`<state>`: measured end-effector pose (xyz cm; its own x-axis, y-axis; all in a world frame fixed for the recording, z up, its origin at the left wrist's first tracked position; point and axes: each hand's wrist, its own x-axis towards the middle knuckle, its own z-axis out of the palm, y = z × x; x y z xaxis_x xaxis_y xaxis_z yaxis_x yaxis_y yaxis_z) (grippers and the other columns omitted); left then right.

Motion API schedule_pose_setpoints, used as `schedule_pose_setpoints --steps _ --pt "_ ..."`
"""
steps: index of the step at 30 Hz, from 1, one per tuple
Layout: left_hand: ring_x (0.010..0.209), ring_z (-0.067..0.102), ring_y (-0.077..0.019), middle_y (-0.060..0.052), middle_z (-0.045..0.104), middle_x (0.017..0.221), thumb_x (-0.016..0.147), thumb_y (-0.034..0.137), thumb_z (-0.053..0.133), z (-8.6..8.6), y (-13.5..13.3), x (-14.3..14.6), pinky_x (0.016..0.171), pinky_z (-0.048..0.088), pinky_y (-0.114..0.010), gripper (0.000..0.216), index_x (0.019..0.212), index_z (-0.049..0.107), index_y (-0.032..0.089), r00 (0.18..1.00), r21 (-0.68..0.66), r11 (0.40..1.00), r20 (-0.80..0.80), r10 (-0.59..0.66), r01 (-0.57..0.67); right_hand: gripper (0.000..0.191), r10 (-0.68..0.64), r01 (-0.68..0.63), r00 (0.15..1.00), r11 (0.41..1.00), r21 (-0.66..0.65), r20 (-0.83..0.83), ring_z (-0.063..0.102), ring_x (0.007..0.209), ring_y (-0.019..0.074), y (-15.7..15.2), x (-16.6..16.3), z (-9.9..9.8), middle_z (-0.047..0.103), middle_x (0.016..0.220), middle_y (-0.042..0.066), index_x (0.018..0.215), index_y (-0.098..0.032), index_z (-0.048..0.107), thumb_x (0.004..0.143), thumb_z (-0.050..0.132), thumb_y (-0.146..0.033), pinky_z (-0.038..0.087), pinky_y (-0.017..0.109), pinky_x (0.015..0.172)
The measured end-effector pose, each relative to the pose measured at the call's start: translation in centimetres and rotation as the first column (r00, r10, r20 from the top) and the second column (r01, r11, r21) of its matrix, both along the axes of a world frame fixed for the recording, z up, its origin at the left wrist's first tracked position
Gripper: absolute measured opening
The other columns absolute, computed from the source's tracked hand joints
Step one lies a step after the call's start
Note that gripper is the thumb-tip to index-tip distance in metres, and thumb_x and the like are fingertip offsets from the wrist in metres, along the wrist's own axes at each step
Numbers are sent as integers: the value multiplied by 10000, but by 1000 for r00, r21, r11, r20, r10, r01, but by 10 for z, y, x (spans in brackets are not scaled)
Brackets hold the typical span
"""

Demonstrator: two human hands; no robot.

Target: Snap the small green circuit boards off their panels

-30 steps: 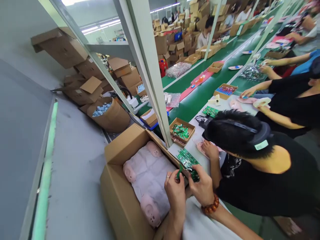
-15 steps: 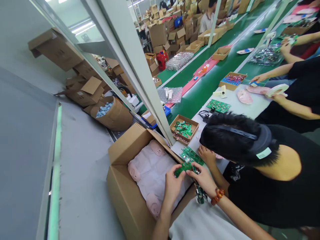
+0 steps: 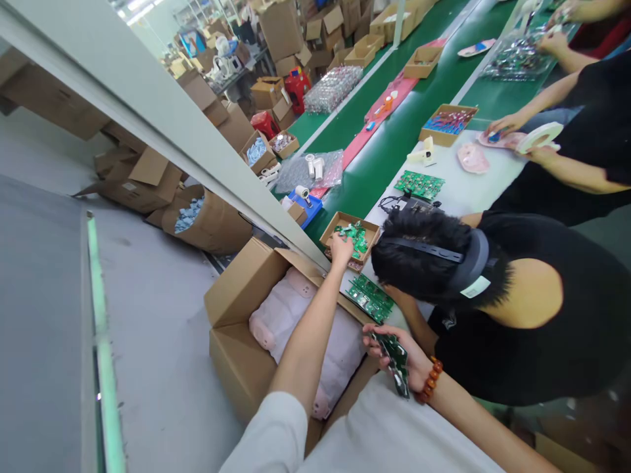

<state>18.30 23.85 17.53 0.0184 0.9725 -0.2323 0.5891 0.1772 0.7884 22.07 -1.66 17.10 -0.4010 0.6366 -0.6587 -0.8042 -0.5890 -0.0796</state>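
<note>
My left hand point(image 3: 340, 248) is down on green boards point(image 3: 355, 238) in the cardboard tray point(image 3: 348, 220), its grip unclear; my right hand point(image 3: 387, 348) holds a green circuit-board strip point(image 3: 396, 362).

Quick count: one left hand point(image 3: 341, 251), one right hand point(image 3: 389, 348), one bead bracelet point(image 3: 432, 380), one open carton point(image 3: 231, 328), one tray point(image 3: 345, 218), three green PCB panels point(image 3: 419, 185), two pink pads point(image 3: 473, 158), one tape roll point(image 3: 539, 136).
</note>
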Motion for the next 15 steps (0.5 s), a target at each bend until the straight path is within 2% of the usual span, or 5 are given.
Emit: schedule_pose_setpoints --steps 3,5,9,12,15 --pt "1370 565 -298 -296 603 1411 928 5 499 4 -6 -3 1172 379 -437 401 1326 539 29 1000 15 1000 -13 2 -2 194 -36 36 999 999 18 22 450 520 76 6 0 3 633 778 15 951 -198 655 821 699 -334 344 142 387" --pt "1357 575 -242 -224 629 1408 933 -4 464 10 -31 -20 1170 389 -371 424 1339 548 80 999 29 999 0 -35 35 197 -73 73 997 997 -5 34 451 521 83 12 -1 4 629 766 10 958 -208 657 841 671 -367 334 147 387" --pt "1023 705 -192 -82 754 1101 994 147 444 35 -112 -75 993 526 -344 263 1129 668 178 963 10 972 135 -234 235 213 -112 112 994 993 -24 20 467 544 96 20 -3 4 629 755 14 936 -218 655 879 613 -420 329 149 410" --pt "1080 684 -222 -74 746 1138 1009 321 496 52 -174 -112 1008 525 -383 252 1111 700 214 911 -119 919 233 -342 375 301 -68 67 997 997 41 23 513 599 125 19 -4 2 676 826 47 965 -227 669 889 588 -507 345 171 429" --pt "1159 665 -252 -131 629 1384 966 457 603 54 -221 -132 1025 526 -418 437 1335 592 224 928 -247 935 334 -164 254 342 -14 4 994 996 88 109 555 632 159 15 -9 4 697 854 59 996 -239 673 869 586 -545 398 217 459"
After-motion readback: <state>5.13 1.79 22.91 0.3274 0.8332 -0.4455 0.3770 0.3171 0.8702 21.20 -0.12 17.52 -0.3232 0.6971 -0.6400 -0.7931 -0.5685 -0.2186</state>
